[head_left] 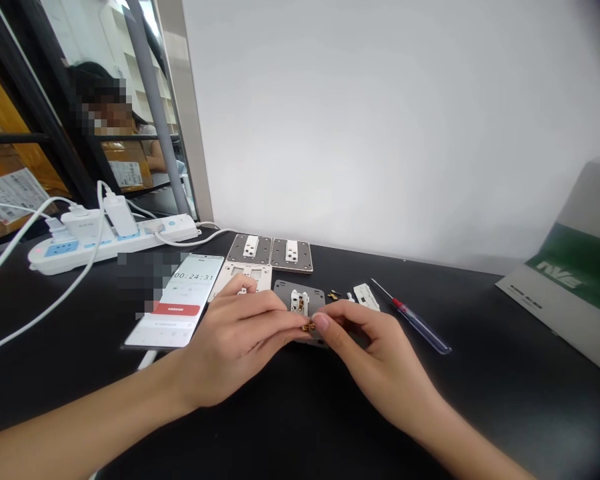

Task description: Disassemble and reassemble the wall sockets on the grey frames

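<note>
Between my fingertips is a small brass contact piece (308, 327), partly hidden by them. My left hand (235, 340) is closed with its fingers pinching the piece from the left. From the right, the thumb and forefinger of my right hand (375, 340) close on the same piece. Just beyond the fingertips lies a grey wall switch plate (283, 288), with an opened white housing (295, 301) at its middle and brass parts showing inside. My hands hide its near edge. A loose white plastic cover (366, 297) and small brass bits (333, 295) lie to its right.
A screwdriver (423, 330) with a clear handle lies at right. Two more switch plates (291, 255) and a pale frame (225, 277) sit behind. A phone (173, 313) showing a timer, a power strip (115, 247) with cables, and a standing bag (570, 267) surround them. A person (153, 153) shows behind the rack.
</note>
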Motion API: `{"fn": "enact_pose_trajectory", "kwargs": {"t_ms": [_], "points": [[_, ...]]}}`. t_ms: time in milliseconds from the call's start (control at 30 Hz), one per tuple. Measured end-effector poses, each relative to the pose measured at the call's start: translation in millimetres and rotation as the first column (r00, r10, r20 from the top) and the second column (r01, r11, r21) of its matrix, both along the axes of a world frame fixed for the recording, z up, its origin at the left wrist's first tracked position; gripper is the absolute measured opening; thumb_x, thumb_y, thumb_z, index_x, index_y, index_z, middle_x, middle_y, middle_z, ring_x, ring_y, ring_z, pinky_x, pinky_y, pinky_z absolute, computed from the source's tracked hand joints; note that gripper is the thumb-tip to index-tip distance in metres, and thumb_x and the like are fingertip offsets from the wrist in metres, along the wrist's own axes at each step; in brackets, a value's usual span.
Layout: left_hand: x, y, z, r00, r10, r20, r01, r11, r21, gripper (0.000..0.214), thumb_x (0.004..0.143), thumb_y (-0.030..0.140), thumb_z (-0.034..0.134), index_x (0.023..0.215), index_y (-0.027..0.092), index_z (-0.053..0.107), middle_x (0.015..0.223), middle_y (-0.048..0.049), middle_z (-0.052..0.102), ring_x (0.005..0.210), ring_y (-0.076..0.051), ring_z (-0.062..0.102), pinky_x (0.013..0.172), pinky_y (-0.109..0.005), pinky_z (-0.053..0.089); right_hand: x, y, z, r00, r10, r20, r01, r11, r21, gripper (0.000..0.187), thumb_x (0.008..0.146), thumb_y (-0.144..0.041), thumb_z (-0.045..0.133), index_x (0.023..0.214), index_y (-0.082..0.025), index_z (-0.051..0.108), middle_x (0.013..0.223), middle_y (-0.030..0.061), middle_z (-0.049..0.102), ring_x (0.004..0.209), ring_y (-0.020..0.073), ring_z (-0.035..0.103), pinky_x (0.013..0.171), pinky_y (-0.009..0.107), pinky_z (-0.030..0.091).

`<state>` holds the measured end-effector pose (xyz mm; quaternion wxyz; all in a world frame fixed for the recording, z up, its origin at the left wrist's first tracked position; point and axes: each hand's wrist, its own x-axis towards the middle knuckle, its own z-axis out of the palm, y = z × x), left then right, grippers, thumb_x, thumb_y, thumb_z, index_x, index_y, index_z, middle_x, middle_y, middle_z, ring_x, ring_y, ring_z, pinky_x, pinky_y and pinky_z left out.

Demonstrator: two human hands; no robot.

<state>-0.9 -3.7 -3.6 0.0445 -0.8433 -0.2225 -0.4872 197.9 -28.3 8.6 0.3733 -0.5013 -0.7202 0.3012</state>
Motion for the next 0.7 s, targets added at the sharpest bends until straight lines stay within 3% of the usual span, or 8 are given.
{"fn": "enact_pose_trajectory", "kwargs": {"t_ms": [100, 333, 500, 700], "points": [[-0.9, 0.6, 0.5, 1.0, 0.012, 0.006, -0.012, 1.0, 0.006, 0.011, 0.087, 0.014, 0.068, 0.097, 0.018, 0.069, 0.076, 0.0011, 0.069, 0.06, -0.01, 0.057, 0.063, -0.03, 0.041, -0.1, 1.0, 0.7, 0.998, 0.043, -0.053, -0.044, 0.999, -0.029, 0.018, 0.088, -0.038, 0.06, 0.089, -0.023, 0.069, 0.072, -0.0015, 0.063, 0.065, 0.0135, 0.053, 0.062, 0.025, 0.044], [-0.8, -0.5, -0.8, 1.0, -0.007, -0.015, 0.007, 1.0, -0.005, 0.012, 0.085, 0.014, 0.071, 0.096, 0.018, 0.069, 0.076, 0.0011, 0.069, 0.061, -0.01, 0.057, 0.064, -0.031, 0.041, -1.5, -1.3, -3.4, 0.997, 0.002, 0.081, -0.01, 0.996, 0.093, 0.039, 0.095, -0.04, 0.048, 0.065, -0.019, 0.06, 0.061, -0.0009, 0.056, 0.058, 0.012, 0.048, 0.056, 0.025, 0.039], [-1.8, -1.4, -0.7, 1.0, -0.002, -0.001, 0.002, 1.0, 0.001, 0.014, 0.084, 0.013, 0.071, 0.097, 0.018, 0.068, 0.076, 0.0011, 0.068, 0.061, -0.01, 0.055, 0.063, -0.03, 0.041, 0.0, -3.1, -2.6, 0.998, 0.057, -0.007, -0.057, 0.998, 0.0, 0.021, 0.091, -0.04, 0.055, 0.092, -0.023, 0.067, 0.076, -0.0004, 0.065, 0.068, 0.0143, 0.056, 0.063, 0.025, 0.044], [-1.2, -1.5, -0.6, 1.0, -0.009, -0.011, 0.009, 1.0, 0.006, 0.013, 0.085, 0.013, 0.07, 0.096, 0.018, 0.069, 0.077, 0.0009, 0.069, 0.062, -0.01, 0.057, 0.064, -0.03, 0.041, 0.0, -1.5, -3.7, 0.998, 0.023, 0.052, -0.027, 0.997, 0.073, 0.033, 0.094, -0.04, 0.051, 0.07, -0.02, 0.063, 0.064, -0.0016, 0.056, 0.059, 0.0118, 0.047, 0.057, 0.025, 0.038]]}}
